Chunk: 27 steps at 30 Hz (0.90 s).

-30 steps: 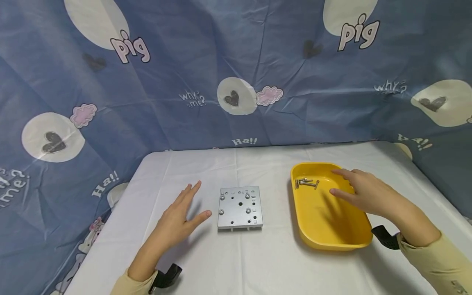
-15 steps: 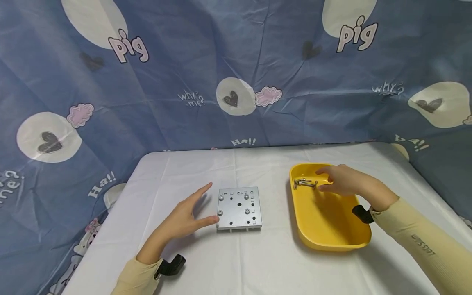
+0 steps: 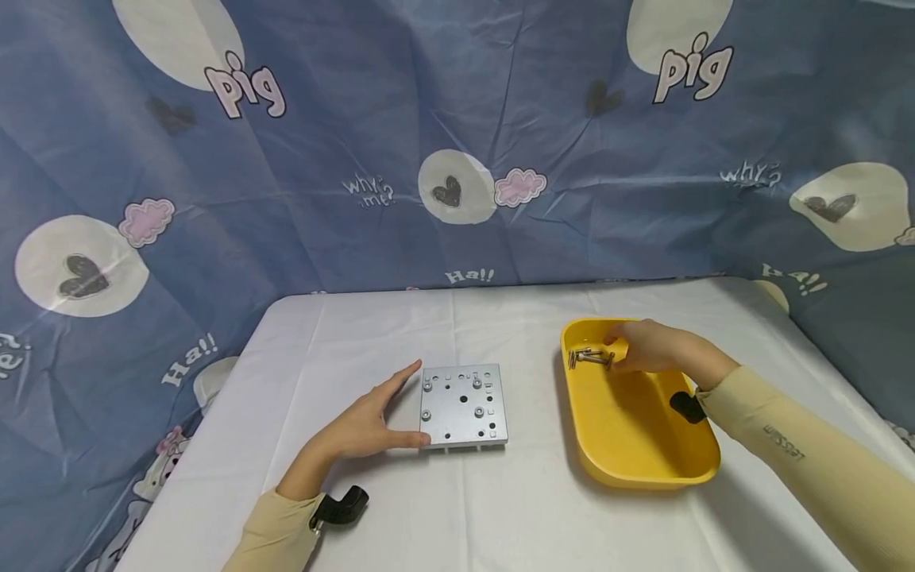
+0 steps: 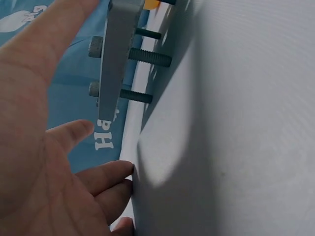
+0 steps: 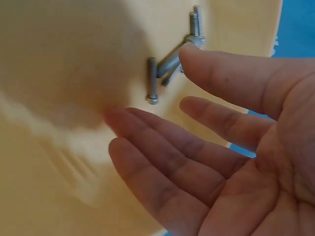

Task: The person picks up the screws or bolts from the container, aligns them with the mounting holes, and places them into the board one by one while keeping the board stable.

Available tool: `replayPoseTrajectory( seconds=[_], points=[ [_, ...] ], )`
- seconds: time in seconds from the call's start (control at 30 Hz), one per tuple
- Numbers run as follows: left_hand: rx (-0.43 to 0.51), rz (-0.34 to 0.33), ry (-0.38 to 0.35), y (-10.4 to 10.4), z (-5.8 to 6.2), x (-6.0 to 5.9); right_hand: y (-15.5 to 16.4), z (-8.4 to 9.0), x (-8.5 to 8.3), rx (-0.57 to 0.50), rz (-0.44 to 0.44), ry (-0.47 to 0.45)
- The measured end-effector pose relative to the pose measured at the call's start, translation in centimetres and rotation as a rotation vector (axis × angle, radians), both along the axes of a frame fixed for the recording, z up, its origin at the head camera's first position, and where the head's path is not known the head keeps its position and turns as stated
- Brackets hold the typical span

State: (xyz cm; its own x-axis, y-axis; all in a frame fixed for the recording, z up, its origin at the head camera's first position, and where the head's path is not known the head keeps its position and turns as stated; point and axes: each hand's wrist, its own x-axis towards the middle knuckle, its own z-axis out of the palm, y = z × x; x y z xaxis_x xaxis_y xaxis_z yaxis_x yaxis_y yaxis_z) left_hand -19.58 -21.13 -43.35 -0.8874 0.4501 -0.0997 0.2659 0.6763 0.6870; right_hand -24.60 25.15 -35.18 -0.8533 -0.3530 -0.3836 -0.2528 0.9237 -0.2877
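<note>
A square silver metal plate (image 3: pixel 463 425) with holes lies raised on the table, socket-head bolts (image 3: pixel 479 412) standing in it. From the side, the left wrist view shows their threaded shanks (image 4: pixel 150 57) sticking out below. My left hand (image 3: pixel 360 425) is at the plate's left side, thumb at the near corner and index finger by the far corner, fingers extended. Inside the yellow tray (image 3: pixel 636 445), my right hand (image 3: pixel 650 348) hovers by loose bolts (image 3: pixel 589 355), thumb and fingers apart. One loose bolt (image 5: pixel 152 81) lies just off the thumb and fingertips in the right wrist view.
A white cloth (image 3: pixel 515 508) covers the table. Behind it hangs a blue printed curtain (image 3: pixel 322 143). The tray's raised rim surrounds the right hand's work, and white cloth lies between plate and tray.
My left hand has moved right, up to the plate's left edge. My right hand has moved left and down toward the loose bolts, its thumb and fingers drawing closer together.
</note>
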Motion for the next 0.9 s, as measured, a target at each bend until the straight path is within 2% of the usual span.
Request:
replayPoseTrajectory(
  seconds=[0.27, 0.4, 0.6, 0.9],
  points=[
    [0.027, -0.068, 0.032, -0.5, -0.5, -0.1, 0.9, -0.8, -0.6, -0.082, -0.062, -0.058],
    [0.045, -0.066, 0.018, -0.8, -0.9, -0.1, 1.0, -1.1, -0.7, -0.127, -0.104, -0.069],
    [0.043, -0.051, 0.013, -0.9, -1.1, 0.0, 0.6, -1.5, -1.1, -0.133, -0.153, -0.053],
    [0.068, -0.051, 0.005, -0.6, -1.2, 0.0, 0.5, -2.1, -1.3, -0.161, -0.178, -0.038]
  ],
)
